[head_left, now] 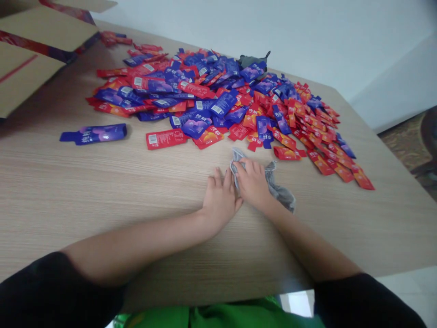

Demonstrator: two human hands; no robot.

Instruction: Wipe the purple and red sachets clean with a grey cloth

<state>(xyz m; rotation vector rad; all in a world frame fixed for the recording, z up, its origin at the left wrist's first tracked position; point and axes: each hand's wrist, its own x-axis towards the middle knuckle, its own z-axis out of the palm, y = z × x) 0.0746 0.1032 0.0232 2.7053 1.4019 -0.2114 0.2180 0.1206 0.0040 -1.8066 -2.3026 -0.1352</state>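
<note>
My right hand (253,183) is closed on a crumpled grey cloth (282,195), which lies on the wooden table (102,191) and trails out to the right beneath my wrist. Close beside it on the left, my left hand (220,196) rests on the tabletop with its fingers spread, the fingertips near the cloth's left edge. Beyond both hands, a wide heap of red packets (167,138) and blue-purple packets (197,125) spreads across the table. A single blue packet (99,134) lies apart at the left.
An open cardboard box (44,27) stands at the far left. Behind the heap sits a dark grey object (254,61) by the white wall. Orange-red packets (343,171) reach toward the table's right edge.
</note>
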